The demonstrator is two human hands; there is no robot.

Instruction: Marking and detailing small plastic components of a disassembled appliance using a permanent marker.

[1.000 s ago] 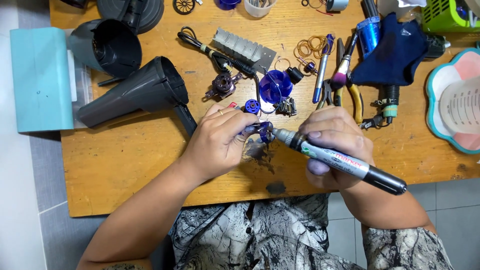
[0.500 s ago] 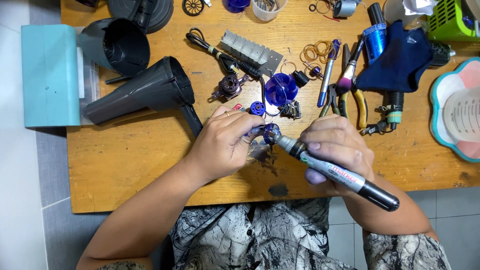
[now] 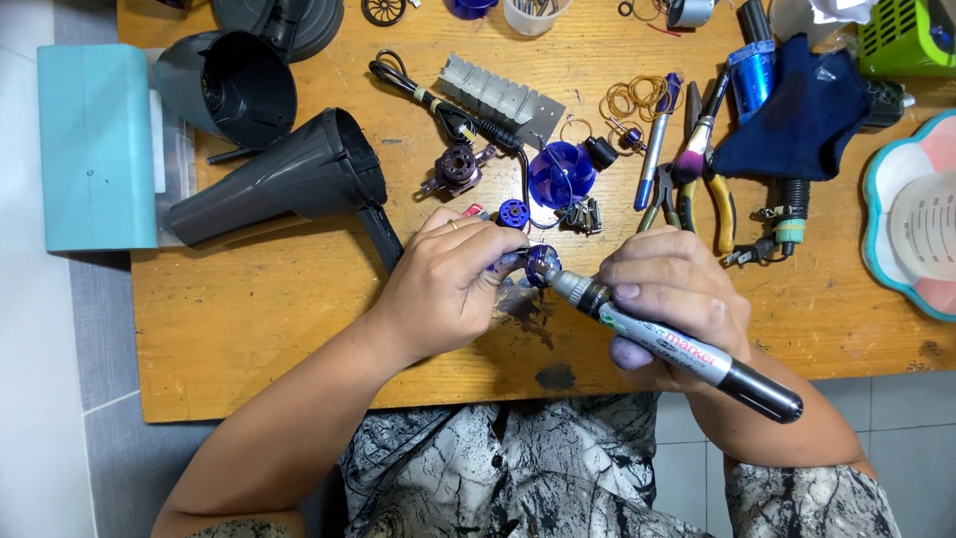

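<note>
Small purple part (image 3: 539, 263) pinched in left hand (image 3: 448, 284) fingertips, between both hands above counter (image 3: 249, 319). Right hand (image 3: 669, 299) clamped round black marker (image 3: 677, 344), tip touching part. Grips unchanged from earlier frames.

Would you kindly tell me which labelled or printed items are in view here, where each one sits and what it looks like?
Marker pen: in the right hand, grey barrel, black cap, printed label.
Measuring cup: right edge on a flower-shaped tray, translucent with printed scale lines.
Blue cylinder: top right, faint label.
</note>
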